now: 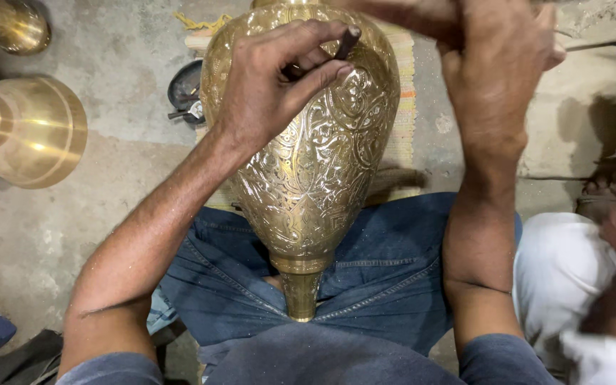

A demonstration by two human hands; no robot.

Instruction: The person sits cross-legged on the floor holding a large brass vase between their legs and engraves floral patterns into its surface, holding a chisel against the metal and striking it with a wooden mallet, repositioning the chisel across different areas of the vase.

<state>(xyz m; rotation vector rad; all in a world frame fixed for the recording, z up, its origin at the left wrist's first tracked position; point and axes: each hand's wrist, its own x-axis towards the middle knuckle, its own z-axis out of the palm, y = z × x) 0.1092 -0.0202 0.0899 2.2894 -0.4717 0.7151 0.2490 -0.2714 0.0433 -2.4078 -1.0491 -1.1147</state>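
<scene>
A large engraved brass vase (315,164) lies between my legs, its narrow neck pointing at my lap and its wide body away from me. My left hand (272,78) rests on the upper body of the vase and pinches a short dark chisel (345,44) against the metal. My right hand (497,64) is raised over the far right side of the vase with the fingers closed; what it grips is hidden.
Two plain brass vessels (26,132) (12,25) lie on the concrete floor at the left. A dark small dish with tools (185,93) sits behind the vase on a woven mat (401,107). Another person in white clothing (572,271) sits at the right.
</scene>
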